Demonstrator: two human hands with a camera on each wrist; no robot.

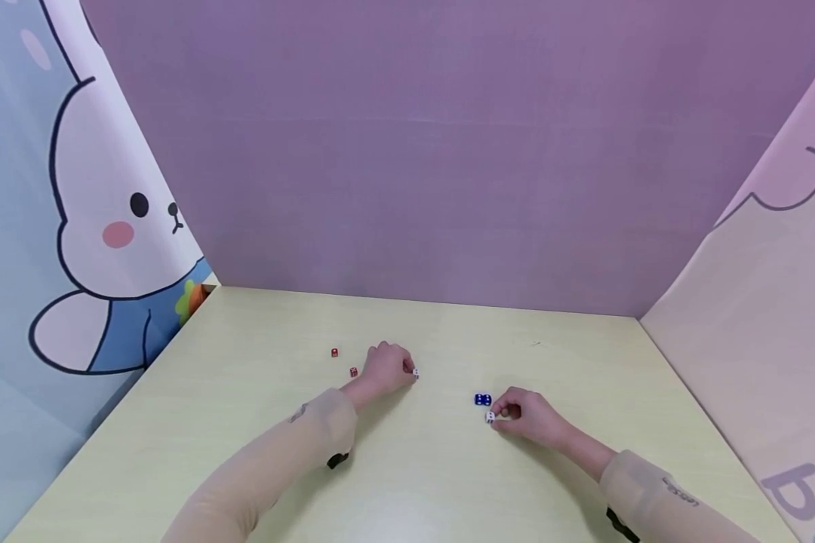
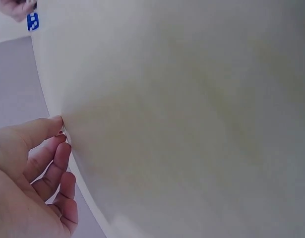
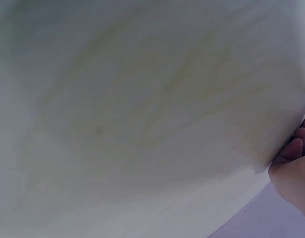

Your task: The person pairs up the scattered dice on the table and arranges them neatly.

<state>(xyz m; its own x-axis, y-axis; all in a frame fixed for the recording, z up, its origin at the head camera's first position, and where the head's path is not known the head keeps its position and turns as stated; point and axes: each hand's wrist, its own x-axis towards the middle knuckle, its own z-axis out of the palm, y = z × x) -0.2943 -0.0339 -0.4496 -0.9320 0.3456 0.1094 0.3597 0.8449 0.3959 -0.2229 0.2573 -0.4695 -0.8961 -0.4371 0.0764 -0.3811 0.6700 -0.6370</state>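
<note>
In the head view my left hand (image 1: 385, 368) pinches a small white die (image 1: 416, 373) at its fingertips, low over the table. The left wrist view shows the thumb and fingers of the left hand (image 2: 35, 173) pressed together, hiding most of that die. To the right, my right hand (image 1: 531, 416) holds another white die (image 1: 490, 417) between thumb and forefinger, close to the tabletop. Two blue dice (image 1: 483, 400) sit side by side just beyond it. At the right wrist view's edge, the right hand (image 3: 293, 161) is partly cut off and its die is hidden.
Two red dice lie left of the left hand: a nearer red die (image 1: 354, 372) and a farther red die (image 1: 334, 352). The pale wooden table (image 1: 407, 467) ends at a purple backdrop (image 1: 421, 166), with printed cloth on both sides.
</note>
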